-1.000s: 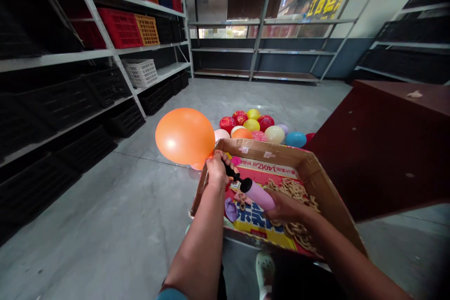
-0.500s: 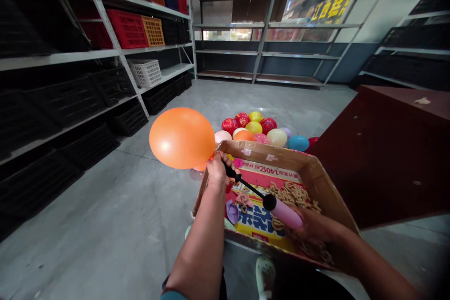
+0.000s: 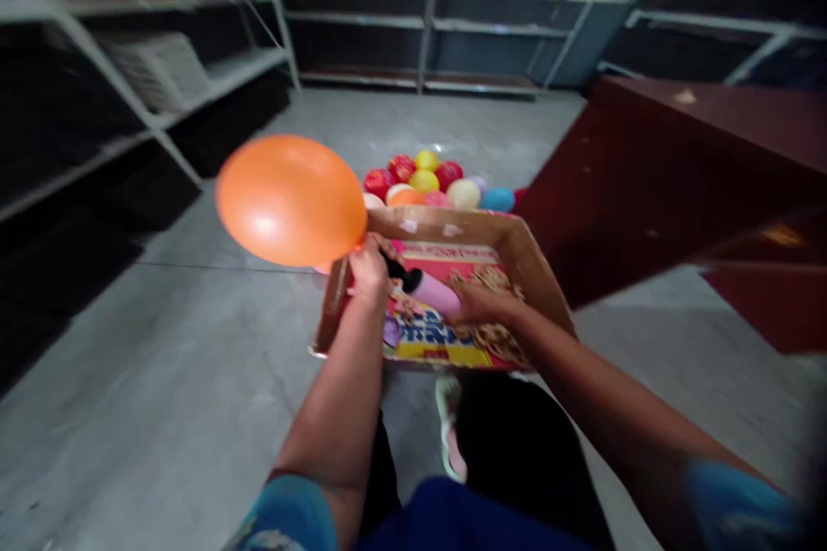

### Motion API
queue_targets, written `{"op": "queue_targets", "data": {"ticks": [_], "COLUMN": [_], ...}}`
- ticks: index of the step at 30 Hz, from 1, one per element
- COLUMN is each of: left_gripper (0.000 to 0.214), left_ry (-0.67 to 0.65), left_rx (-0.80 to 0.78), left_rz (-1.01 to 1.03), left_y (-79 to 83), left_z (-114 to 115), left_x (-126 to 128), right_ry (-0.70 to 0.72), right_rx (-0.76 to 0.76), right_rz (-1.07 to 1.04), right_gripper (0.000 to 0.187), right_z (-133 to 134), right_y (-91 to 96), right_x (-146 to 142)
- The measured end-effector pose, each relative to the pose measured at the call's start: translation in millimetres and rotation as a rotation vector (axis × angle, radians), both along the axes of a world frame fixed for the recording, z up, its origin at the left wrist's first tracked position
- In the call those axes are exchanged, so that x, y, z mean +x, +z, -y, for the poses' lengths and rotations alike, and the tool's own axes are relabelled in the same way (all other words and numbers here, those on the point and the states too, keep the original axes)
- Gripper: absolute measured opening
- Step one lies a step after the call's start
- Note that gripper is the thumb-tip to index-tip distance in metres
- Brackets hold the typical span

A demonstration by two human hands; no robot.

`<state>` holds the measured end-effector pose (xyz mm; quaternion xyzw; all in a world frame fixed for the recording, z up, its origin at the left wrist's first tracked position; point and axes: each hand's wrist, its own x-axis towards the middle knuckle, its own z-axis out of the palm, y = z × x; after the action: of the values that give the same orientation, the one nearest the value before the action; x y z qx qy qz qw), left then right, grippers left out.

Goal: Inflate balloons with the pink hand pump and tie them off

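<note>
My left hand (image 3: 369, 269) grips the neck of an inflated orange balloon (image 3: 290, 200) on the black nozzle of a pink hand pump (image 3: 432, 292). My right hand (image 3: 476, 303) is closed around the pump's pink barrel, which sits pushed in close to the nozzle. Both hands hover over an open cardboard box (image 3: 530, 263) lined with a printed red and yellow sheet. Inside lie a flat purple balloon (image 3: 391, 331) and a heap of tan rubber bands (image 3: 492, 280). The picture is blurred by motion.
A pile of inflated balloons (image 3: 432, 181) in red, yellow, cream and blue lies on the concrete floor behind the box. A dark red table (image 3: 685, 155) stands at the right. Metal shelving (image 3: 148, 86) with dark crates lines the left wall and the back.
My right hand pushed the pump barrel back in toward the nozzle after drawing it out. The balloon looks a little bigger. The camera tilted down and pulled back.
</note>
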<state>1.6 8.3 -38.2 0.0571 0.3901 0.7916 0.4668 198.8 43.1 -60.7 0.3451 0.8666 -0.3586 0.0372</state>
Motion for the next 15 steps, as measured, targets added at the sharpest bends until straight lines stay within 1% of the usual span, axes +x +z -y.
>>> {"op": "queue_targets", "data": {"ticks": [2,4,9,12,15], "left_gripper": [0.012,0.015,0.017,0.018,0.019], "left_ry": [0.010,0.018,0.049,0.058,0.052], "left_rx": [0.033,0.026,-0.010,-0.039,-0.053], "left_rz": [-0.054,-0.069,-0.086,-0.113,-0.127], "left_y": [0.2,3.1,16.6,18.8,16.0], "left_z": [-1.7,-3.8,-1.7,-0.5,-1.9], "left_x": [0.8,-4.0,-18.6,-15.2,-5.4], "right_ry": [0.017,0.023,-0.012,-0.016,-0.024], "right_rx": [-0.041,-0.089,-0.121,-0.142,-0.134], "right_rz": [-0.010,-0.004,0.062,0.082,0.035], "right_gripper": [0.063,0.061,0.062,0.063,0.064], "right_z": [-7.2,-14.7,-19.4,-17.1,-13.3], "right_y": [1.2,-2.0,-15.7,-22.2,-25.0], "right_x": [4.1,14.9,58.3,76.6,75.3]}}
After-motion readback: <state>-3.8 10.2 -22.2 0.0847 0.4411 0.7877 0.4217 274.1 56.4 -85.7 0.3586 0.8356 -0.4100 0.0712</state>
